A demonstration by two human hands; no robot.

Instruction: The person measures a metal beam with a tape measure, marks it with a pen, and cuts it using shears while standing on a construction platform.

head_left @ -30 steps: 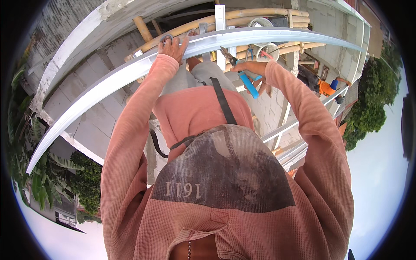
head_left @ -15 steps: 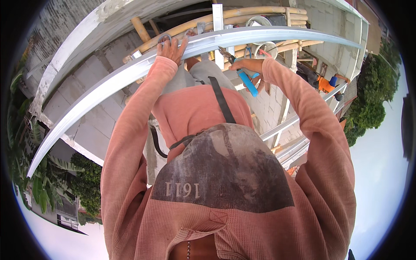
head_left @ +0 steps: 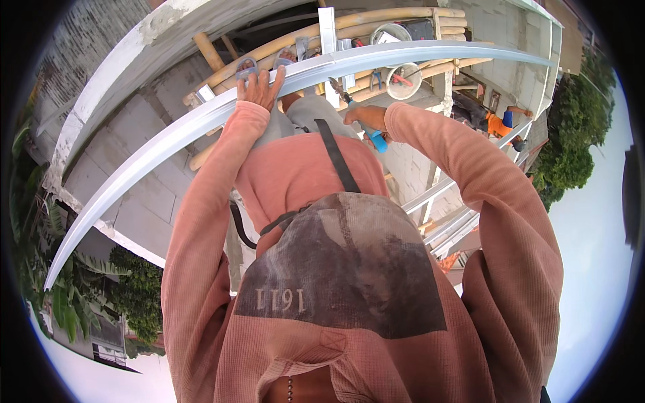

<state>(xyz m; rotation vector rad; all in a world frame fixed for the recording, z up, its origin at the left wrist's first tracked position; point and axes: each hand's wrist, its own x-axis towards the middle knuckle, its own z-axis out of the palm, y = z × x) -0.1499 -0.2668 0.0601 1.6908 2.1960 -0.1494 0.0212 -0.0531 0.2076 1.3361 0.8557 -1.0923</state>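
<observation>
A long silvery metal channel (head_left: 161, 142) spans the view from lower left to upper right, bowed by the lens. My left hand (head_left: 258, 91) grips it left of its middle, with the fingers bent over its surface. In my right hand (head_left: 368, 119) is a pair of tin snips (head_left: 345, 96) with blue handles, the fist closed round them. Their dark metal jaws point up and left, just below the channel's near edge; whether they touch it I cannot tell. Part of the handles is hidden by the palm.
Bamboo poles (head_left: 403, 13) form a platform under my sandalled feet. A white bucket (head_left: 404, 82) with a red-handled thing inside stands beyond the channel, near another bucket (head_left: 390, 33). At the right, a co-worker (head_left: 498, 125) in orange bends below. A pale block wall (head_left: 138, 176) runs at the left.
The snips and my right hand have shifted slightly left, and less of the blue handles shows. My left hand and the channel's left end have moved a little in the picture.
</observation>
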